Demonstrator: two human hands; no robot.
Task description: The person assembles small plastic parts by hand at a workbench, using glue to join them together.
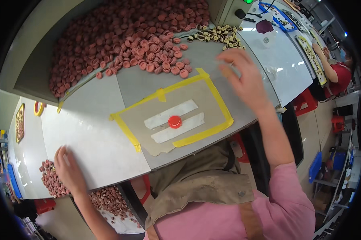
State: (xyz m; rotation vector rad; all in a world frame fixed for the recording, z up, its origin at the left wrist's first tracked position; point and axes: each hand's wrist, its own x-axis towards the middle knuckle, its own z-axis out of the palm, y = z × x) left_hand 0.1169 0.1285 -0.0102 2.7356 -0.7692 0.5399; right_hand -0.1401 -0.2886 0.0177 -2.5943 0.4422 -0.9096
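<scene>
My right hand [250, 84] hovers over the worktop just in front of a pile of small cream-and-dark pieces [218, 35]. Its thumb and fingers are apart, and nothing shows between them. At the table's left front edge, my left hand [70, 170] is open with fingers stretched out, beside a small heap of pinkish-red ridged caps [52, 180]. Between the hands, a bright red round piece [174, 122] sits across the gap between two white strips [170, 114]. These strips lie on a beige sheet [148, 108] edged with yellow tape [220, 96].
A large mound of pinkish-red caps [128, 32] fills the back of the table. Below the front edge, a container holds more caps [110, 202]. A grey box with a black knob [239, 14] stands at the back right. Farther right, a person in red [338, 78] works at another table.
</scene>
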